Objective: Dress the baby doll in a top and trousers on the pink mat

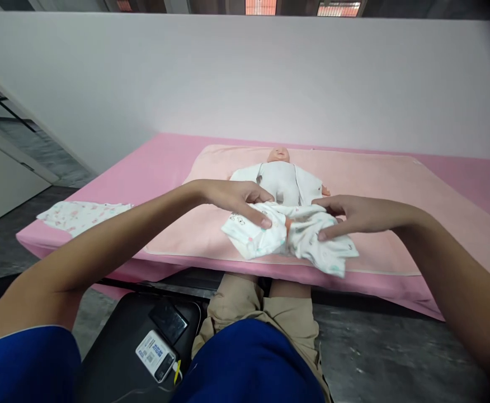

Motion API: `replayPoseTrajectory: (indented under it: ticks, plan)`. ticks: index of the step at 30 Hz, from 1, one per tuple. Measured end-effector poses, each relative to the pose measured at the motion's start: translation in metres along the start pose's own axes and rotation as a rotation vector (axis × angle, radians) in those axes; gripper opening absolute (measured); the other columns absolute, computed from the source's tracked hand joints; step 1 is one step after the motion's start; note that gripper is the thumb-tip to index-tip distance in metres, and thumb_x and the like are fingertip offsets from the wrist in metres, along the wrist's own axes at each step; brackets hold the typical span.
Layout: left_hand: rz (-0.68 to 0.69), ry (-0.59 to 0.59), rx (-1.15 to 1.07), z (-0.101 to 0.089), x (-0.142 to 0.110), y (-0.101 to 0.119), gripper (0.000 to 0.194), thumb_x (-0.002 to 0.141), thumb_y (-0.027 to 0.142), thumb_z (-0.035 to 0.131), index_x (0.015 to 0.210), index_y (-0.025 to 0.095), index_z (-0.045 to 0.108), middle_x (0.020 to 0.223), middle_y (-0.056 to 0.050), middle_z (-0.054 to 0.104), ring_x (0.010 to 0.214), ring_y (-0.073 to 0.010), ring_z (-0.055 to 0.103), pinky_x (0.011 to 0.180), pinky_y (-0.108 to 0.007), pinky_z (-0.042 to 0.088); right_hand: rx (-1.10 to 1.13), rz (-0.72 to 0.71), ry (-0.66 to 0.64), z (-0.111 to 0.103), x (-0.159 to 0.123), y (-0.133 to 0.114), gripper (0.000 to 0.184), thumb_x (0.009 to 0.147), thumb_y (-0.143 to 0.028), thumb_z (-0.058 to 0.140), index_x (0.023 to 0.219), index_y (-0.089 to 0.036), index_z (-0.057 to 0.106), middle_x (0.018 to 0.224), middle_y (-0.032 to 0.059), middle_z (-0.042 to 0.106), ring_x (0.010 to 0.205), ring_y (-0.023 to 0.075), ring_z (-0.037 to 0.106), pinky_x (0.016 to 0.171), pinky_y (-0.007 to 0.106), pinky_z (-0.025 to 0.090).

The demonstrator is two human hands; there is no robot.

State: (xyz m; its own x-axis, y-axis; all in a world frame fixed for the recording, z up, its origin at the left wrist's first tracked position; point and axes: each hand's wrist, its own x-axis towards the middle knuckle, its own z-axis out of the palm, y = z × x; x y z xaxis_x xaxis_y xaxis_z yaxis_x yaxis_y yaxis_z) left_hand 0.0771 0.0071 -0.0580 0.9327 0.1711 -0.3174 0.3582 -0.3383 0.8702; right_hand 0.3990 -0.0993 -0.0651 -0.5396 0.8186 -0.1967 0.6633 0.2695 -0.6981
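Note:
A baby doll lies on its back with its head toward the wall, dressed in a white top. White patterned baby pants cover its lower body and legs, the two leg parts spread toward me. A bit of orange-brown shows between them. My left hand grips the left side of the pants between thumb and fingers. On the right side, my right hand pinches the same cloth, thumb on top. Both hands' fingertips are partly hidden in the folds.
Beneath the doll is a peach blanket on a pink-covered bed. A folded floral garment lies at the left corner. A white wall panel stands behind. On a black stool are a phone and a white power bank.

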Motion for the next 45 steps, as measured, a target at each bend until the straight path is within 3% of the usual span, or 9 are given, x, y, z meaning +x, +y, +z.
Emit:
replayPoseTrajectory:
  ticks: [7,13,21,24,27,33,36,40,45]
  plan:
    - [-0.056,-0.059,0.007,-0.009,-0.002,-0.004,0.046,0.087,0.061,0.082,0.109,0.021,0.08,0.1,-0.007,0.08,0.085,-0.0197,0.074,0.071,-0.026,0.056,0.223,0.021,-0.296,-0.007,0.004,0.019,0.058,0.09,-0.054,0.084,0.141,-0.029,0.073,0.126,0.005,0.076,0.112,0.0261,0.071,0.09,0.033,0.058]
    - [0.01,-0.061,0.164,-0.003,0.0,-0.001,0.047,0.095,0.068,0.067,0.103,0.024,0.081,0.097,-0.006,0.081,0.081,-0.0198,0.073,0.075,-0.029,0.058,0.368,-0.009,-0.261,0.003,-0.001,0.04,0.061,0.093,-0.05,0.083,0.147,-0.025,0.07,0.135,0.0088,0.074,0.121,0.0271,0.07,0.098,0.036,0.059]
    - [0.002,-0.181,0.186,0.026,0.007,0.002,0.046,0.102,0.066,0.058,0.108,0.025,0.076,0.099,-0.004,0.079,0.085,-0.0193,0.073,0.073,-0.028,0.057,0.492,-0.107,-0.324,0.04,-0.006,0.046,0.066,0.09,-0.058,0.084,0.141,-0.019,0.071,0.127,0.0112,0.077,0.11,0.0248,0.073,0.09,0.034,0.059]
    - [0.025,-0.092,0.284,0.028,0.002,0.009,0.052,0.104,0.07,0.051,0.097,0.023,0.072,0.088,-0.003,0.074,0.074,-0.0177,0.066,0.066,-0.028,0.052,0.352,-0.092,-0.137,0.042,-0.013,0.037,0.056,0.102,-0.072,0.063,0.119,-0.02,0.075,0.11,0.0074,0.076,0.095,0.0211,0.068,0.082,0.032,0.056]
    - [0.035,0.131,0.485,0.018,-0.005,0.023,0.058,0.108,0.069,0.042,0.09,0.02,0.068,0.084,-0.004,0.07,0.071,-0.0172,0.062,0.066,-0.029,0.048,0.133,-0.008,0.236,0.03,-0.02,0.011,0.064,0.11,-0.075,0.039,0.088,-0.022,0.067,0.085,0.0028,0.066,0.075,0.018,0.056,0.071,0.032,0.048]
    - [0.08,0.542,0.932,-0.008,-0.015,0.069,0.039,0.104,0.057,0.063,0.097,0.019,0.069,0.071,0.001,0.055,0.065,-0.0146,0.053,0.071,-0.029,0.038,-0.459,-0.098,0.789,-0.004,-0.021,-0.066,0.041,0.109,-0.054,0.059,0.085,-0.021,0.068,0.074,0.0004,0.06,0.069,0.0162,0.051,0.07,0.033,0.037]
    - [0.11,0.608,1.116,-0.019,-0.025,0.096,0.039,0.11,0.052,0.056,0.093,0.019,0.065,0.067,0.003,0.049,0.061,-0.0111,0.041,0.069,-0.027,0.031,-0.621,-0.164,0.894,-0.023,-0.018,-0.09,0.023,0.104,-0.041,0.067,0.1,-0.019,0.072,0.079,-0.0002,0.063,0.069,0.0139,0.052,0.072,0.032,0.036]
    - [0.207,0.713,1.306,-0.035,-0.044,0.125,0.036,0.112,0.042,0.053,0.09,0.015,0.063,0.072,0.005,0.048,0.063,-0.0058,0.035,0.071,-0.023,0.024,-0.711,-0.247,0.923,-0.049,-0.018,-0.106,0.033,0.102,-0.047,0.07,0.117,-0.018,0.068,0.086,-0.002,0.062,0.073,0.0105,0.053,0.075,0.031,0.038]
    - [0.231,0.809,1.351,-0.044,-0.062,0.153,0.054,0.11,0.056,0.05,0.096,0.006,0.065,0.082,0.004,0.047,0.088,-0.0089,0.062,0.086,-0.026,0.025,-0.64,-0.342,0.945,-0.058,-0.028,-0.135,0.034,0.098,-0.048,0.077,0.121,-0.023,0.072,0.106,-0.0005,0.072,0.091,0.0133,0.063,0.07,0.033,0.041]
